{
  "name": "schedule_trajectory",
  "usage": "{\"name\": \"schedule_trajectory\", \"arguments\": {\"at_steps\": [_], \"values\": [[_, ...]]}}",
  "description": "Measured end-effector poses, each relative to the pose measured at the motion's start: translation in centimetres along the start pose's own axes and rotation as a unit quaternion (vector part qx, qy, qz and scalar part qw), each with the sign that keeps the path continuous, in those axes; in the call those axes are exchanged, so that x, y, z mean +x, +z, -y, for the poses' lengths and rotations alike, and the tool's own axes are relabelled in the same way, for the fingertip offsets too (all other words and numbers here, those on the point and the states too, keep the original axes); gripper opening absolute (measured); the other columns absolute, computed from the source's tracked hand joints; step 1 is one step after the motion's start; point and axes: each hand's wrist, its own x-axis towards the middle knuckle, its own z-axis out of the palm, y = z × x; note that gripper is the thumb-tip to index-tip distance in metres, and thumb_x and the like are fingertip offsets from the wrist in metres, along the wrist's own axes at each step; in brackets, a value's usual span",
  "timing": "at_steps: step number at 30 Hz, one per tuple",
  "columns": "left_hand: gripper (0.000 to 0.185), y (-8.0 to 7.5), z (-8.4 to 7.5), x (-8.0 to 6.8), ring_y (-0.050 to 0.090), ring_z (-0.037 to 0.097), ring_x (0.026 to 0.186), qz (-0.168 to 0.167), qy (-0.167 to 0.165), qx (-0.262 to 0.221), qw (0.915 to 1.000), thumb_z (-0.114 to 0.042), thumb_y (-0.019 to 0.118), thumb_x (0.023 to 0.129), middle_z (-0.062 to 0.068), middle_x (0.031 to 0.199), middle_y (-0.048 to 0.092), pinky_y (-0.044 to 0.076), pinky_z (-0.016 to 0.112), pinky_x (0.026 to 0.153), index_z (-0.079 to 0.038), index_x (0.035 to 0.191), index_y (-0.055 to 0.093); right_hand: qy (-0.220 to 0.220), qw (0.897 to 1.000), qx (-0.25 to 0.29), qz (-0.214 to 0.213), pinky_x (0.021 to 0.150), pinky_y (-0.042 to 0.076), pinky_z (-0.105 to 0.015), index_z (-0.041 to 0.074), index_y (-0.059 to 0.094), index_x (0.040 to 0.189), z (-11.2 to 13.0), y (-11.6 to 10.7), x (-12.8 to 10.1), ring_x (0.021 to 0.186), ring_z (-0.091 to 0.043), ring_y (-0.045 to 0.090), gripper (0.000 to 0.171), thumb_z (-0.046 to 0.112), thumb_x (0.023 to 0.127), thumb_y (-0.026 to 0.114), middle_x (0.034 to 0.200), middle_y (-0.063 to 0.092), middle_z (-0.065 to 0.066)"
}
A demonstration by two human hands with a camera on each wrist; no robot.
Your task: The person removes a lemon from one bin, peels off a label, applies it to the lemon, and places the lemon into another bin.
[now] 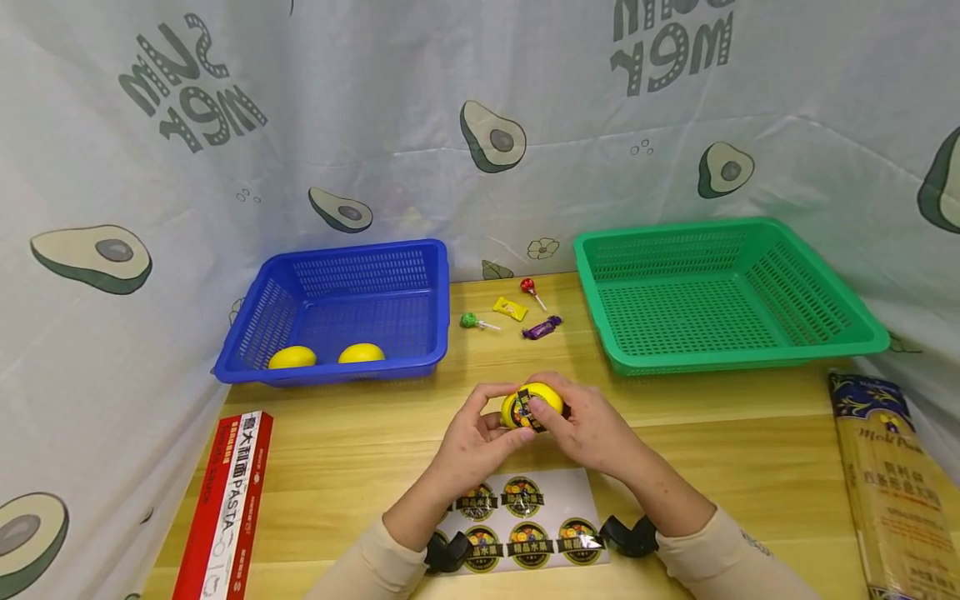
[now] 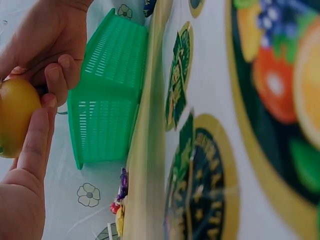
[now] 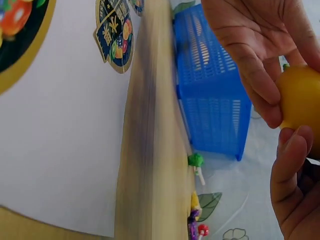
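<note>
Both hands hold a yellow lemon [image 1: 542, 397] just above the wooden table [image 1: 750, 433]. My left hand [image 1: 480, 429] grips it from the left, thumb and fingers curled round it. My right hand [image 1: 588, 425] pinches it from the right, over a dark round sticker [image 1: 528, 412] on its front. In the left wrist view the lemon [image 2: 15, 117] sits against my left fingers [image 2: 35, 145]. The right wrist view shows the lemon [image 3: 302, 100] between the fingers of both hands. A white sticker sheet [image 1: 525, 521] with several round fruit labels lies under my wrists.
A blue basket [image 1: 337, 371] at the back left holds two lemons [image 1: 292, 357]. An empty green basket [image 1: 750, 354] stands at the back right. Between them lie a green lollipop [image 1: 470, 320] and three other sweets. A red pasta box [image 1: 228, 508] lies left, a spaghetti packet [image 1: 892, 483] right.
</note>
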Motion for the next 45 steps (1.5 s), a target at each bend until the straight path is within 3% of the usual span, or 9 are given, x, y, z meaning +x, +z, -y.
{"name": "schedule_trajectory", "arguments": {"at_steps": [4, 10, 16, 22, 29, 33, 38, 40, 45], "values": [[0.058, 0.2, 0.3, 0.0, 0.07, 0.008, 0.095, 0.004, 0.025, 0.033, 0.9991, 0.0, 0.071, 0.093, 0.028, 0.131, 0.052, 0.061, 0.023, 0.081, -0.005, 0.144, 0.044, -0.021, 1.0, -0.007, -0.018, 0.053, 0.047, -0.021, 0.015, 0.065, 0.117, -0.4, 0.0, -0.2, 0.061, 0.0, 0.05, 0.021, 0.018, 0.109, 0.046, 0.075, 0.062, 0.006], [0.051, 0.4, 0.6, 0.2, 0.07, 0.01, 0.096, 0.002, 0.081, 0.068, 0.9944, 0.004, 0.071, 0.092, 0.026, 0.138, 0.047, 0.062, 0.026, 0.083, 0.0, 0.139, 0.054, 0.048, 0.996, 0.068, -0.013, 0.043, 0.047, -0.026, 0.01, 0.068, 0.119, -0.1, 0.0, -0.6, 0.048, -0.006, 0.051, 0.04, 0.023, 0.113, 0.031, 0.061, 0.059, -0.003], [0.051, 0.4, 0.8, 0.3, 0.069, 0.009, 0.098, -0.01, 0.1, 0.048, 0.9938, 0.007, 0.072, 0.089, 0.027, 0.138, 0.049, 0.061, 0.023, 0.083, 0.005, 0.137, 0.057, 0.051, 0.997, 0.061, -0.011, 0.052, 0.051, -0.025, 0.013, 0.066, 0.121, 0.1, 0.1, -0.7, 0.059, -0.006, 0.056, 0.023, 0.026, 0.106, 0.056, 0.077, 0.067, -0.005], [0.05, 0.3, 1.2, 0.4, 0.069, 0.013, 0.096, -0.019, 0.104, 0.051, 0.9931, 0.002, 0.075, 0.09, 0.028, 0.136, 0.051, 0.061, 0.022, 0.081, 0.005, 0.136, 0.059, 0.02, 0.999, 0.045, -0.006, 0.048, 0.048, -0.025, 0.012, 0.062, 0.128, -0.2, 0.3, -0.8, 0.052, -0.002, 0.053, 0.025, 0.02, 0.109, 0.048, 0.065, 0.061, 0.0], [0.05, 0.0, 1.5, 0.5, 0.07, 0.012, 0.091, -0.063, 0.081, 0.069, 0.9924, 0.006, 0.076, 0.084, 0.024, 0.132, 0.054, 0.061, 0.02, 0.075, 0.0, 0.133, 0.063, 0.084, 0.99, 0.107, 0.028, 0.061, 0.059, -0.031, 0.008, 0.047, 0.149, 0.0, -0.1, -1.8, 0.066, -0.018, 0.066, 0.042, 0.025, 0.113, 0.034, 0.085, 0.068, -0.01], [0.054, 0.0, 1.4, 0.6, 0.069, 0.008, 0.086, -0.104, 0.076, 0.091, 0.9875, 0.004, 0.083, 0.079, 0.02, 0.128, 0.056, 0.061, 0.021, 0.073, -0.005, 0.13, 0.065, 0.126, 0.988, 0.086, -0.012, 0.066, 0.059, -0.028, 0.01, 0.046, 0.15, -0.6, -0.9, -3.8, 0.075, -0.016, 0.068, 0.041, 0.024, 0.111, 0.042, 0.103, 0.07, -0.015], [0.052, 0.1, 1.4, 0.5, 0.068, 0.007, 0.087, -0.136, 0.08, 0.126, 0.9794, -0.001, 0.087, 0.076, 0.014, 0.125, 0.06, 0.061, 0.022, 0.072, -0.009, 0.124, 0.068, 0.174, 0.978, 0.05, -0.104, 0.068, 0.059, -0.025, 0.008, 0.043, 0.15, -2.9, -3.4, -7.2, 0.08, -0.008, 0.067, 0.043, 0.022, 0.11, 0.046, 0.113, 0.066, -0.021], [0.05, 0.0, 1.4, 0.5, 0.068, 0.008, 0.089, -0.141, 0.088, 0.136, 0.9767, -0.001, 0.087, 0.076, 0.014, 0.124, 0.062, 0.061, 0.022, 0.073, -0.01, 0.123, 0.069, 0.203, 0.967, 0.038, -0.151, 0.066, 0.059, -0.023, 0.007, 0.039, 0.153, -4.1, -4.9, -8.3, 0.079, -0.002, 0.065, 0.046, 0.023, 0.11, 0.045, 0.116, 0.062, -0.022], [0.05, -0.2, 1.4, 0.4, 0.067, 0.01, 0.093, -0.144, 0.106, 0.152, 0.9721, 0.0, 0.085, 0.075, 0.014, 0.12, 0.064, 0.061, 0.022, 0.074, -0.011, 0.122, 0.07, 0.285, 0.927, 0.048, -0.238, 0.062, 0.056, -0.019, 0.015, 0.025, 0.161, -7.4, -9.0, -9.7, 0.072, 0.005, 0.062, 0.059, 0.035, 0.109, 0.044, 0.112, 0.048, -0.003]]}}
